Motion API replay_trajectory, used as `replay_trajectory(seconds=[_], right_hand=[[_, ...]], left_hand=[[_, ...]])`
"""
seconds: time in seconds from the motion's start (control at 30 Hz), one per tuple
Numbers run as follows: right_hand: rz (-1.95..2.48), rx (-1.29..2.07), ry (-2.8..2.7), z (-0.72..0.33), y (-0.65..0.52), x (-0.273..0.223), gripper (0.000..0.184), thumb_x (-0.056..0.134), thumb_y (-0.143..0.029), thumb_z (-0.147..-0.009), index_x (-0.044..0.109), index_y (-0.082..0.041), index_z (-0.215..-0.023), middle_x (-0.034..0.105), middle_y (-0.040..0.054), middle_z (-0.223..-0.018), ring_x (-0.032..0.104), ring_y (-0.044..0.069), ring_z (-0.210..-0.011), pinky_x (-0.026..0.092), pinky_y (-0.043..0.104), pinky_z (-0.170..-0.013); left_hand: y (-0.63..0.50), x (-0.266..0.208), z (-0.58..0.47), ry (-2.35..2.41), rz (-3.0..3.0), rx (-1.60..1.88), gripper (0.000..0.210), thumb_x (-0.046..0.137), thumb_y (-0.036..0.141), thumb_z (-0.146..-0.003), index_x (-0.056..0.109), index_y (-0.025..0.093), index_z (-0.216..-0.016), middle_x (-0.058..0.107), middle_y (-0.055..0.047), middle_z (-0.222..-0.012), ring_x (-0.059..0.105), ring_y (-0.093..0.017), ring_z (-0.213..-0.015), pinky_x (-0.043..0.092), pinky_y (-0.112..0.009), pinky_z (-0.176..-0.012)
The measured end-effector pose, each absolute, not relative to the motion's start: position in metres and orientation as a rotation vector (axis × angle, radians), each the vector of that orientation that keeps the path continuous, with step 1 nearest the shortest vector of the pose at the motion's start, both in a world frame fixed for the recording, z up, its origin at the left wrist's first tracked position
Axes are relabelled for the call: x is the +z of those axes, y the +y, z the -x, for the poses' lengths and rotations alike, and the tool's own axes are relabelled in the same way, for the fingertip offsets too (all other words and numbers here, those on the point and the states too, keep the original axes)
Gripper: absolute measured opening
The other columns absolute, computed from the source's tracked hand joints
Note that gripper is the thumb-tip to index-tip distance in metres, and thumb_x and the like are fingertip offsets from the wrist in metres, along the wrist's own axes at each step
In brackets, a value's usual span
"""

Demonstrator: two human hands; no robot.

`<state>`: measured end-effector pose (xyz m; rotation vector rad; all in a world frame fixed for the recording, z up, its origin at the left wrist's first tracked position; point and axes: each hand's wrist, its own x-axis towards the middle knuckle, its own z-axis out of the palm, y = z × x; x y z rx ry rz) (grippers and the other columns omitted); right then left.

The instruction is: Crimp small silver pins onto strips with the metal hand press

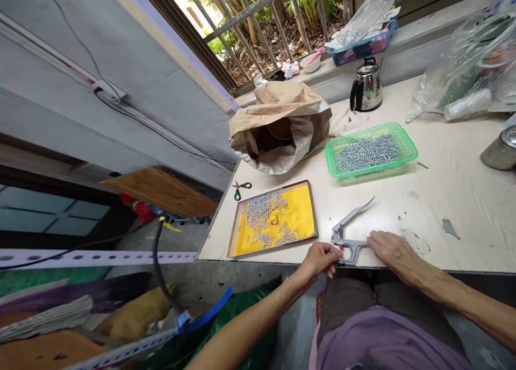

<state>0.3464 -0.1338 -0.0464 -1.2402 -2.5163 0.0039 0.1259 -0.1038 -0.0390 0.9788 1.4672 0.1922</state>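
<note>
A grey metal hand press tool [351, 247] with a raised lever handle, a spring and a red part lies at the table's front edge. My right hand [394, 251] has its curled fingers on the end of the lower handle. At the tool's jaw, my left hand [322, 260] is closed in a pinch; whatever is between the fingertips is too small to make out. Left of it, a shallow tray [317, 219] lined in yellow holds many small silver metal pins [262, 211]. Behind the tool, a green plastic basket [410, 150] contains many more such pieces.
Green-handled scissors [242, 186] lie beside the tray. An open brown paper bag [282, 112] stands at the back left. Farther right are a steel kettle [368, 85], a clear plastic bag [463, 69] and a metal can [500, 149]. A blue basket [363, 47] rests on the window ledge.
</note>
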Motion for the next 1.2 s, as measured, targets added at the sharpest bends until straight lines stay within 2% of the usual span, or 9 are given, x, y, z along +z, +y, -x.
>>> replay_trajectory(seconds=[0.13, 0.23, 0.37, 0.47, 0.8, 0.9, 1.0, 1.1, 1.2], right_hand=[[1.263, 0.093, -2.557, -0.350, -0.130, -0.050, 0.023, 0.044, 0.002, -0.080, 0.055, -0.018, -0.082, 0.058, 0.0044, -0.078, 0.052, 0.017, -0.068, 0.038, 0.028, -0.062], [1.315, 0.248, -2.583, -0.359, -0.120, -0.045, 0.013, 0.056, -0.017, -0.083, 0.058, -0.019, -0.096, 0.061, 0.0089, -0.098, 0.056, 0.021, -0.084, 0.042, 0.032, -0.069], [1.403, 0.292, -2.590, -0.372, -0.096, -0.043, 0.077, 0.072, -0.047, -0.069, 0.043, -0.019, -0.134, 0.045, 0.0183, -0.136, 0.040, 0.035, -0.124, 0.038, 0.047, -0.092], [1.389, 0.341, -2.654, -0.375, -0.080, -0.043, 0.090, 0.073, -0.054, -0.063, 0.039, -0.017, -0.138, 0.046, 0.0194, -0.137, 0.035, 0.036, -0.129, 0.033, 0.050, -0.097], [1.461, 0.266, -2.672, -0.366, -0.086, -0.020, 0.057, 0.079, -0.044, -0.061, 0.058, -0.014, -0.105, 0.061, 0.0130, -0.101, 0.053, 0.029, -0.093, 0.039, 0.042, -0.082], [1.443, 0.281, -2.660, -0.365, -0.090, -0.021, 0.043, 0.078, -0.040, -0.065, 0.060, -0.015, -0.094, 0.060, 0.0102, -0.093, 0.052, 0.026, -0.087, 0.039, 0.038, -0.077], [1.439, 0.293, -2.638, -0.365, -0.094, -0.022, 0.039, 0.079, -0.034, -0.066, 0.060, -0.014, -0.092, 0.059, 0.0096, -0.093, 0.051, 0.025, -0.087, 0.039, 0.036, -0.077], [1.476, 0.318, -2.636, -0.365, -0.096, -0.023, 0.042, 0.080, -0.033, -0.065, 0.060, -0.012, -0.095, 0.059, 0.0103, -0.094, 0.051, 0.025, -0.088, 0.041, 0.035, -0.075], [1.481, 0.363, -2.640, -0.368, -0.097, -0.022, 0.053, 0.083, -0.033, -0.060, 0.058, -0.012, -0.101, 0.058, 0.0109, -0.096, 0.051, 0.025, -0.089, 0.042, 0.035, -0.073]], left_hand=[[-0.101, -0.036, -0.125, 1.450, -0.966, 0.136, 0.024, 0.071, 0.033, -0.070, 0.062, 0.011, -0.070, 0.049, 0.006, -0.039, 0.047, -0.008, -0.033, 0.039, -0.017, -0.035], [-0.101, -0.035, -0.125, 1.440, -0.969, 0.129, 0.027, 0.072, 0.035, -0.070, 0.061, 0.011, -0.070, 0.049, 0.007, -0.038, 0.047, -0.007, -0.031, 0.038, -0.016, -0.035], [-0.101, -0.033, -0.126, 1.445, -0.975, 0.127, 0.030, 0.073, 0.038, -0.068, 0.061, 0.011, -0.068, 0.048, 0.006, -0.038, 0.047, -0.007, -0.031, 0.038, -0.017, -0.035], [-0.102, -0.032, -0.127, 1.451, -0.971, 0.127, 0.030, 0.073, 0.038, -0.068, 0.061, 0.011, -0.068, 0.049, 0.006, -0.038, 0.046, -0.007, -0.031, 0.039, -0.016, -0.035], [-0.108, -0.030, -0.127, 1.577, -1.137, 0.025, 0.028, 0.063, 0.038, -0.079, 0.062, 0.012, -0.071, 0.050, 0.004, -0.043, 0.050, -0.011, -0.037, 0.041, -0.022, -0.042], [-0.113, -0.026, -0.129, 1.601, -1.663, 0.152, 0.024, 0.055, 0.033, -0.085, 0.064, 0.014, -0.076, 0.062, -0.003, -0.066, 0.060, -0.015, -0.059, 0.048, -0.027, -0.058], [-0.111, -0.027, -0.141, 1.397, -2.214, 0.316, 0.020, 0.056, 0.031, -0.086, 0.063, 0.017, -0.099, 0.064, -0.009, -0.100, 0.061, -0.021, -0.090, 0.050, -0.035, -0.080], [-0.098, -0.035, -0.160, 1.153, -2.508, 0.288, 0.045, 0.064, 0.034, -0.081, 0.050, 0.017, -0.121, 0.054, -0.015, -0.125, 0.050, -0.027, -0.114, 0.045, -0.044, -0.095], [-0.083, -0.042, -0.174, 1.011, -2.595, 0.200, 0.058, 0.065, 0.035, -0.081, 0.040, 0.017, -0.129, 0.049, -0.016, -0.130, 0.047, -0.028, -0.117, 0.044, -0.045, -0.097]])
